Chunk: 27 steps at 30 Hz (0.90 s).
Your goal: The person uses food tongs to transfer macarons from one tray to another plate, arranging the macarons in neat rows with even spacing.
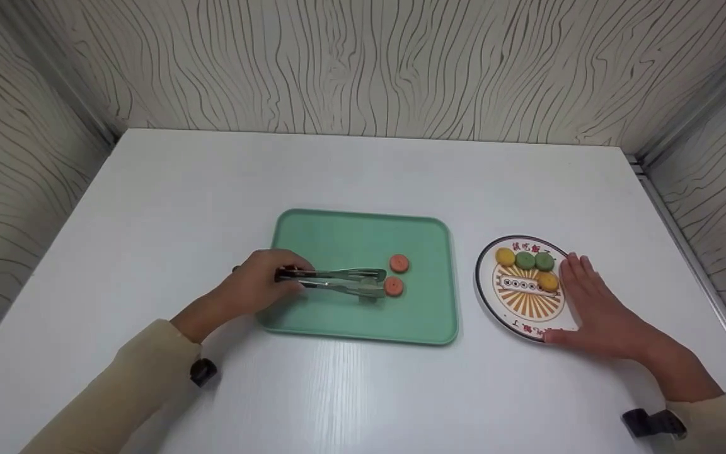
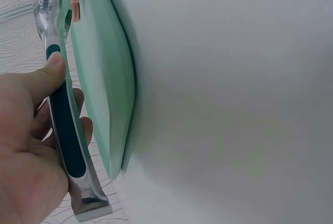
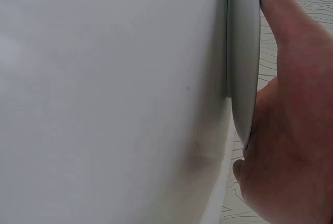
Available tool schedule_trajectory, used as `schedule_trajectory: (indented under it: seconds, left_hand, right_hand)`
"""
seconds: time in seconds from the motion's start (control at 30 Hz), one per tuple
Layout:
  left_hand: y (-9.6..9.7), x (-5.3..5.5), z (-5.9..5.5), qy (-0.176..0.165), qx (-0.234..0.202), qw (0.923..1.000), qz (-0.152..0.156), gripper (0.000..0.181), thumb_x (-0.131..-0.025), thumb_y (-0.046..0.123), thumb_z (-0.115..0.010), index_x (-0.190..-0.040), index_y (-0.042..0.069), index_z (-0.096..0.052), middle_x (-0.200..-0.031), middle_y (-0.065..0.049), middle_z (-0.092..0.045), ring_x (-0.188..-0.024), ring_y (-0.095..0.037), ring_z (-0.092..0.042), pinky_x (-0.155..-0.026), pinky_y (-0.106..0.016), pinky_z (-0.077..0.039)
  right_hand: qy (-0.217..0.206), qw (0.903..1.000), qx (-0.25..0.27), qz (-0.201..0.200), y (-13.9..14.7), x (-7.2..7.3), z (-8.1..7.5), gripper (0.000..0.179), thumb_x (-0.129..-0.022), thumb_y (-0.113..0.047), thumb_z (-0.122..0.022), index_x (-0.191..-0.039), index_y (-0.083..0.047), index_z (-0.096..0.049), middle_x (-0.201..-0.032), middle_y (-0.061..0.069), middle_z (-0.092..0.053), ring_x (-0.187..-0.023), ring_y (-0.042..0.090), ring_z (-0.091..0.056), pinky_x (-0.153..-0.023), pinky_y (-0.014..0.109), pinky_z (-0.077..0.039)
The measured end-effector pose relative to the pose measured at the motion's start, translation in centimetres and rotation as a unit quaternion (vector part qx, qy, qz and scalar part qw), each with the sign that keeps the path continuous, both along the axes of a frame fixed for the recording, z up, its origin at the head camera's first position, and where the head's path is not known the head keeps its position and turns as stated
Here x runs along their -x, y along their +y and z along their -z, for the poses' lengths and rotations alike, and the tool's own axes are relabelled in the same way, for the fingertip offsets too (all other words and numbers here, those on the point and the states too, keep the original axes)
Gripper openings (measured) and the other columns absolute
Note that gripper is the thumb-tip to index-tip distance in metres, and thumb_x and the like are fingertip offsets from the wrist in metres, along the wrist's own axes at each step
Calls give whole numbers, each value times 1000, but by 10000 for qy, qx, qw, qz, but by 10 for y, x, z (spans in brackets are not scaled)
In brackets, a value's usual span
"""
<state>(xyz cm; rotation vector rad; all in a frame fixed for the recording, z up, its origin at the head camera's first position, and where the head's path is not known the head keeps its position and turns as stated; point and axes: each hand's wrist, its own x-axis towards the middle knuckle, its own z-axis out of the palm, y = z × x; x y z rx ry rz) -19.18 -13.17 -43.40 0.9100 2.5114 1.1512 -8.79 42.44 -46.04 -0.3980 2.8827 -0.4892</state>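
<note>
My left hand (image 1: pixel 268 280) holds metal tongs (image 2: pixel 65 114) with dark grip inlays, thumb on one arm and fingers behind the other. The tongs reach over a green tray (image 1: pixel 338 321), their tips beside the lower of two orange macaron-like rounds (image 1: pixel 394 286). The other orange round (image 1: pixel 399 263) lies just behind it. Whether anything sits between the tips I cannot tell. My right hand (image 1: pixel 609 321) rests against the right edge of a patterned white plate (image 1: pixel 488 293), fingers straight. On the plate lie two yellow rounds (image 1: pixel 505 256) and two green rounds (image 1: pixel 544 261).
The tray and plate stand side by side on a white table (image 1: pixel 363 391), a narrow strip of tabletop between them. Wood-grain patterned panels (image 1: pixel 363 69) enclose the table at the back and sides.
</note>
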Motion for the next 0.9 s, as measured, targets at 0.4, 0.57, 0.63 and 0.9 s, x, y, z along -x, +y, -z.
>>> schedule_trajectory:
  seconds: [0.4,0.57,0.63,0.9]
  left_hand:
    - [6,6,-15,25,-37,10000,0,26,-89,2,-77,-114,7,-74,-111,-4,-73,-97,-18,-65,-83,-36,-54]
    - [14,8,-18,164,-28,9998,58,24,-89,3,-78,-113,7,-75,-110,-4,-73,-95,-18,-64,-83,-37,-54]
    - [18,8,-18,200,-56,9997,91,24,-89,4,-78,-112,7,-75,-109,-4,-73,-94,-18,-63,-83,-37,-54]
    - [31,12,-17,121,-64,9999,97,24,-90,5,-77,-114,7,-75,-110,-3,-72,-94,-16,-62,-83,-34,-53]
  right_hand:
    - [-92,9999,43,37,-1,-1,-1,128,-84,-56,-76,-156,12,5,-164,34,7,-152,38,20,-107,14,19]
    - [-157,9998,62,86,-2,-1,-3,129,-84,-57,-76,-156,12,5,-164,33,8,-152,38,21,-107,14,18]
    - [-143,9998,56,96,-2,-1,-3,129,-84,-57,-76,-157,12,4,-164,33,7,-152,38,20,-106,14,18]
    - [-155,9998,66,131,-2,-1,-3,128,-83,-57,-76,-157,11,4,-164,32,7,-152,39,19,-106,14,17]
